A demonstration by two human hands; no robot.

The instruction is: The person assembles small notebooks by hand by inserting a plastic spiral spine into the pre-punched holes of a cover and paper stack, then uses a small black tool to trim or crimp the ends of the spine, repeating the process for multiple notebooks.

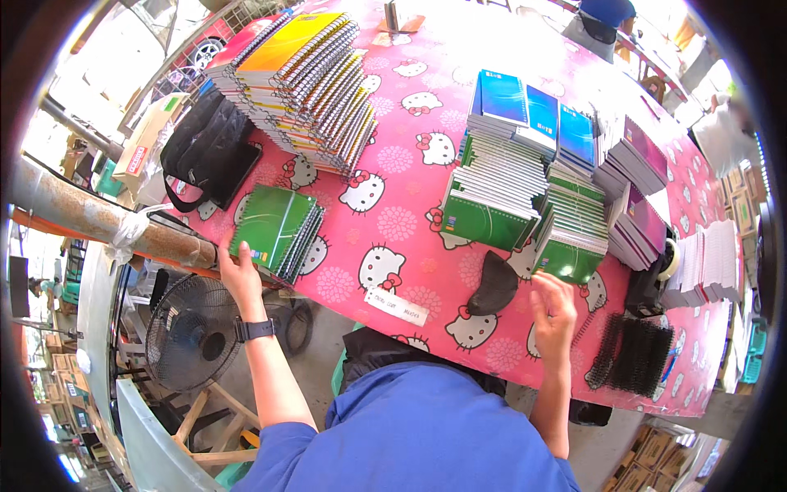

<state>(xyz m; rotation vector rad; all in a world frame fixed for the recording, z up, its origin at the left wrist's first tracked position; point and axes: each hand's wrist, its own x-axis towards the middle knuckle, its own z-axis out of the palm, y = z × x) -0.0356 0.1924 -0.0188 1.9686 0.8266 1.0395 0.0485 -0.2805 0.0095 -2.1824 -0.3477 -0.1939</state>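
Observation:
A short stack of green spiral notebooks (275, 225) lies at the table's left edge. My left hand (239, 275) is at its near-left corner, thumb over the cover and fingers along the side. My right hand (553, 310) is just in front of a row of green notebooks (571, 256), its fingers half bent and nothing visible in them. Whether its fingertips touch the row I cannot tell. Left of that row stands another row of green notebooks (492, 221). A dark curved pad (493, 284) lies between the rows and my body.
Tall orange-covered spiral notebooks (311, 78) and a black bag (209, 148) stand at the far left. Blue notebooks (502, 97), purple notebooks (638, 221), a tape dispenser (648, 287) and black binding coils (631, 354) are rightward. A rusty pole (74, 205) and fan (193, 332) flank the table.

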